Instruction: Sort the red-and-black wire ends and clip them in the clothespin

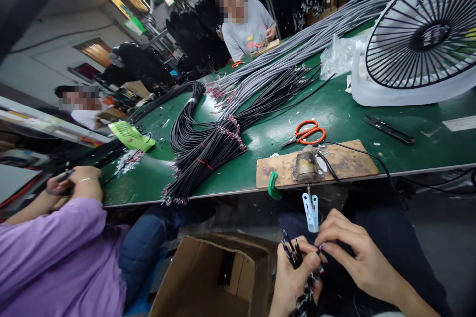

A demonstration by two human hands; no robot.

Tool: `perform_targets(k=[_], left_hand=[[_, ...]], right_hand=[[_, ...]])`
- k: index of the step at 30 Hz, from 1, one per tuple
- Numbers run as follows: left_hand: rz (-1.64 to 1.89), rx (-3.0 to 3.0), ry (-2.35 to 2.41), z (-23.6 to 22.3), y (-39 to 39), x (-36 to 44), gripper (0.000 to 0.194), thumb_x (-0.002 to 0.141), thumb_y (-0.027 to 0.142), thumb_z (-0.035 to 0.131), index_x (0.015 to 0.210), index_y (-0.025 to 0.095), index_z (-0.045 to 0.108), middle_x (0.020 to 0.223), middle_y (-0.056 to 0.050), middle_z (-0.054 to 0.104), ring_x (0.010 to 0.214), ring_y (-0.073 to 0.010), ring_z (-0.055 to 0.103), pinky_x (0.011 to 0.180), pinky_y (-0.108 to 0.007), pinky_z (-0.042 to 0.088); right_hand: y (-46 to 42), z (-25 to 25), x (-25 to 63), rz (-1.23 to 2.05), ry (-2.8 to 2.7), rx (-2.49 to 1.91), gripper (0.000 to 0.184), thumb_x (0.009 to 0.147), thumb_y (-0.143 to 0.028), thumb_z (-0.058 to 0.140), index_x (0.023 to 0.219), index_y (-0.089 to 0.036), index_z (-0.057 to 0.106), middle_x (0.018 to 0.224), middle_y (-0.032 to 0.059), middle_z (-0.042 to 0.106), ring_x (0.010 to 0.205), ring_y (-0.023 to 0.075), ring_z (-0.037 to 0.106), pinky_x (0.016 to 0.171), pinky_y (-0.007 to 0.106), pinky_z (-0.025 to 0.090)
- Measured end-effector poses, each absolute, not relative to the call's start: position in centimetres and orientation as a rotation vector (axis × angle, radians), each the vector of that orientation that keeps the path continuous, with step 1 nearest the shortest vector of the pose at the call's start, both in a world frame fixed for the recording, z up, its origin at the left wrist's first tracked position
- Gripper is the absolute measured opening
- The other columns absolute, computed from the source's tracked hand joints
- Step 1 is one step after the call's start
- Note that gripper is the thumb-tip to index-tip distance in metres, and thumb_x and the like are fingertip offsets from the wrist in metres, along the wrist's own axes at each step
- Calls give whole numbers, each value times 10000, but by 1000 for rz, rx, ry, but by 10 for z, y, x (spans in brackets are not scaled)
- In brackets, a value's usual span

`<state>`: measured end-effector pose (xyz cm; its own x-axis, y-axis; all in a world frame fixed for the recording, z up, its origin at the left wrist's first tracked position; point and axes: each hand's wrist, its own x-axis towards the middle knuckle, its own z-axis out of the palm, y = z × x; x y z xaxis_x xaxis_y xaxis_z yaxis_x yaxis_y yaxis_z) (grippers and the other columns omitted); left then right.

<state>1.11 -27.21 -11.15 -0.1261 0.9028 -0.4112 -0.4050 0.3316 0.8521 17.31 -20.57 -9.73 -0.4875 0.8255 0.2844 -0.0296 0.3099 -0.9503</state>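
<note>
My left hand [293,277] is closed around a bunch of black cables [293,252] with stripped, coloured wire ends. Close beside it, my right hand [351,252] pinches the end of one black cable between thumb and forefinger. Just above my hands a light-blue clothes peg [310,212] hangs from a small motor [305,167] mounted on a worn wooden board [351,161] at the table's edge. A green clamp [274,186] sits at the board's front side.
Orange-handled scissors [310,132] and black snips [388,129] lie on the green table [282,124]. Bundled black cables [201,158], grey cables [275,62] and a white fan [420,34] are also there. An open cardboard box [186,272] stands below. A co-worker in purple [63,252] sits at left.
</note>
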Motion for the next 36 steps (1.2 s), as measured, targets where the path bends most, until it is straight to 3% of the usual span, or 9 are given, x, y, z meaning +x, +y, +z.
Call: perform_targets(k=[5, 11, 14, 18, 20, 27, 36], left_hand=[[1197, 850, 1342, -108, -263, 3, 389, 650, 511, 865, 653, 141, 747, 621, 4, 572, 508, -116, 572, 465, -224, 468], [1215, 1007, 1383, -100, -257, 4, 339, 666, 496, 856, 646, 160, 810, 554, 8, 540, 504, -102, 466, 519, -240, 383], [1236, 971, 1375, -99, -256, 5, 284, 653, 469, 872, 660, 189, 823, 558, 8, 549, 504, -102, 472, 523, -237, 377], [1216, 1033, 1318, -91, -251, 3, 196, 660, 401, 881, 656, 212, 829, 550, -3, 588, 506, -119, 521, 528, -240, 400], [1201, 1139, 1327, -83, -248, 0, 155, 678, 357, 873, 660, 208, 833, 552, -21, 632, 505, -128, 542, 526, -240, 409], [1258, 1291, 1440, -62, -242, -10, 19, 689, 211, 843, 677, 224, 836, 568, -38, 703, 541, -157, 609, 556, -236, 449], [1212, 1160, 1395, -64, -230, -6, 49, 708, 220, 814, 671, 192, 829, 573, -16, 606, 507, -130, 542, 500, -229, 408]], right_hand=[[-207, -97, 172, 1394, -1719, -739, 149, 991, -172, 511, 915, -240, 620, 882, 13, 649, 870, 193, 597, 982, 393, 376], [-207, -95, 175, 1401, -1776, -762, 154, 1007, -199, 478, 897, -225, 582, 874, 24, 614, 856, 198, 576, 992, 412, 356], [-206, -96, 174, 1452, -1734, -776, 203, 1015, -279, 471, 859, -206, 577, 850, 37, 591, 841, 204, 553, 923, 398, 392], [-198, -102, 173, 1891, -1503, -713, 366, 954, -512, 539, 820, -174, 588, 790, 25, 541, 760, 185, 529, 713, 312, 441], [-190, -102, 173, 2045, -1418, -676, 416, 897, -568, 603, 827, -159, 609, 768, 14, 542, 733, 170, 517, 689, 294, 438], [-158, -82, 156, 1706, -1371, -934, 574, 860, -689, 557, 698, -147, 653, 666, 2, 552, 630, 144, 468, 593, 269, 402], [-162, -85, 135, 2026, -896, -697, 516, 766, -628, 728, 678, -124, 665, 606, -17, 524, 563, 107, 443, 550, 240, 364]])
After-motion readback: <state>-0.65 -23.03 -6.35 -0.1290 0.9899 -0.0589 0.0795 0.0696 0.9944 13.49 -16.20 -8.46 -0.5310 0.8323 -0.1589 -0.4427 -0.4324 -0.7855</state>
